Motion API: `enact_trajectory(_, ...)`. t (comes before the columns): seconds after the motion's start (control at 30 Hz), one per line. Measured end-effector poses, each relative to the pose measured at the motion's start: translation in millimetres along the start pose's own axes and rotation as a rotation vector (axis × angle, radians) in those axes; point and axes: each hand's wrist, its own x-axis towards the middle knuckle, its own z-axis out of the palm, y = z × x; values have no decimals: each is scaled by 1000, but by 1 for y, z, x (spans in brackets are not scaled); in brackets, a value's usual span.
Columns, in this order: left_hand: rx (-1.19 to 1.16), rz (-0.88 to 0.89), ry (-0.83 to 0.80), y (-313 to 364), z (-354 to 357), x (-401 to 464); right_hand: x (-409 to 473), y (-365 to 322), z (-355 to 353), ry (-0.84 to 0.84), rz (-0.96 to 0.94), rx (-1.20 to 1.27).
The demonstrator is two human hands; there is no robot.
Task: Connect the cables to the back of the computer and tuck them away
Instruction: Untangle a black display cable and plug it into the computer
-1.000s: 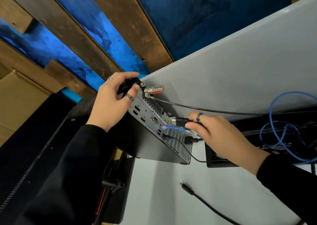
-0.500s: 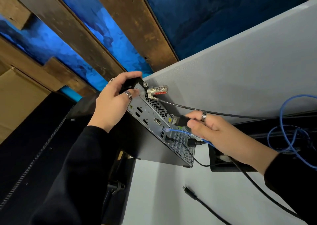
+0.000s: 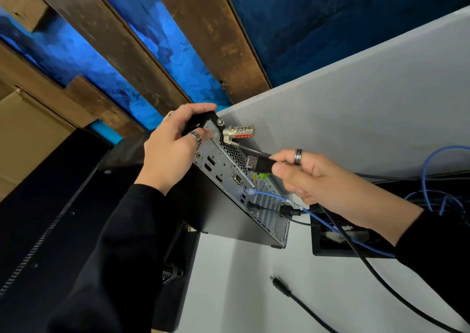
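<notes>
1. Head view, setting. A grey desk surface (image 3: pixel 254 269) meets a grey partition panel (image 3: pixel 356 98); beyond them run brown wooden beams (image 3: pixel 203 27) over a blue backdrop. A black cable tray opening (image 3: pixel 330 246) sits in the desk below the right wrist.

2. Head view, support grip. The left hand (image 3: pixel 167 152) has fingers and thumb curled round the upper corner of the small computer (image 3: pixel 229 205), which stands tilted with its rear panel facing the camera. A combination lock (image 3: pixel 239 132) with its steel cable hangs just beside this grip.

3. Head view, working grip. The right hand (image 3: pixel 312 177) pinches the black video plug (image 3: pixel 260 163) between thumb and fingers, metal end forward, just off the rear panel and not yet seated. Its lead trails back under the wrist toward the tray.

4. Head view, target. The video ports (image 3: pixel 211 163) lie ahead of the plug tip, toward the left hand. The port meant for it cannot be told.

5. Head view, connections made. Below the pinch, a blue network cable (image 3: pixel 269 195) and a black cable (image 3: pixel 287 212) are already in the panel. A loose black connector (image 3: pixel 279 284) lies on the desk, well below both hands.

6. Guidance (judgement). Match the plug's shape to the port, approach square, and press straight while the left hand braces the case against the push.
</notes>
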Motion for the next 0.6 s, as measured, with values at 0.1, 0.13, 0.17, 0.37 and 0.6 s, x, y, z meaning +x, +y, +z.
enact_trajectory(0.1, -11, 11, -4, -1, 0, 0, 2, -2, 4, 29, -16, -114)
enact_trajectory(0.13, -7, 13, -2, -1, 1, -1, 4, -2, 5, 58, -36, -199)
enact_trajectory(0.17, 3, 13, 2, -2, 1, -1, 5, -1, 8, 91, -56, -301)
enact_trajectory(0.37, 19, 6, 17, -5, 0, 2, 9, -8, 27, 246, -145, -636)
enact_trajectory(0.6, 63, 56, 55, -4, 2, 0, 17, -21, 48, 329, -227, -836)
